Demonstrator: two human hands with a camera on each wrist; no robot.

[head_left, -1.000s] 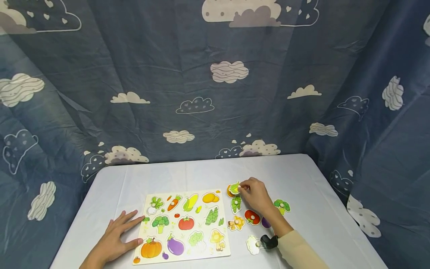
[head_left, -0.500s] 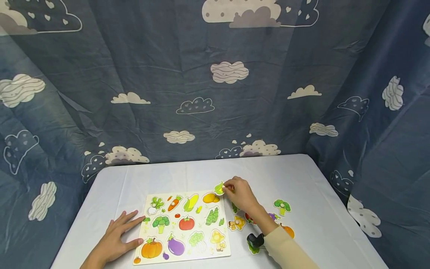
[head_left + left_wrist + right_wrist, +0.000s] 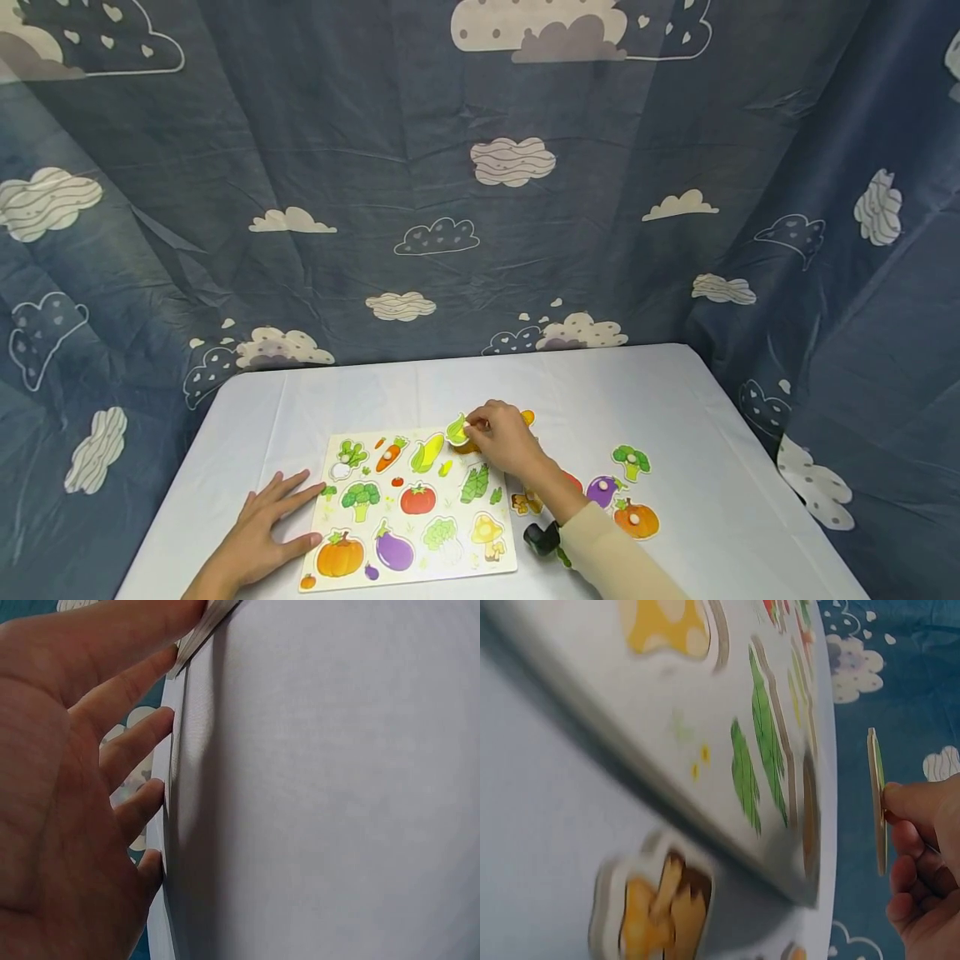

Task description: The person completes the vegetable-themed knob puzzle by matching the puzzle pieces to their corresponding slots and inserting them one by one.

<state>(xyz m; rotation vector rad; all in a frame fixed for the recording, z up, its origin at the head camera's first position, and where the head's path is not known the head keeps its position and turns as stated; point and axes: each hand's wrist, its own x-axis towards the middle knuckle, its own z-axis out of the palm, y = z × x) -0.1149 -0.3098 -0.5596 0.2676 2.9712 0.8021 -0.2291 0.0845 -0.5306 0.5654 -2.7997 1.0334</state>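
A knobbed vegetable puzzle board (image 3: 450, 571) lies on the table with pictures in its recesses. My left hand (image 3: 258, 529) rests at its left side, fingers spread, thumb and index touching the edge. In the left wrist view the hand (image 3: 67, 780) is straight-fingered beside the board's edge (image 3: 210, 626). Above the board's upper right, my right hand (image 3: 508, 437) pinches a yellow-green corn piece (image 3: 455, 428). The right wrist view has this piece (image 3: 877, 802) edge-on between thumb and fingers. It partly covers the potato picture below.
Right of the board lie loose pieces: a mushroom (image 3: 527, 502), an eggplant (image 3: 601, 491), a pumpkin (image 3: 637, 519), a broccoli (image 3: 632, 461) and an orange-yellow one (image 3: 528, 416). The right forearm hides others. A black wrist camera (image 3: 542, 538) sits by the sleeve. A cloud-patterned curtain (image 3: 435, 275) hangs behind.
My right hand has carried the corn piece left, from over the loose pieces to above the board's upper right. The eggplant and pumpkin pieces are uncovered. My left hand stays put.
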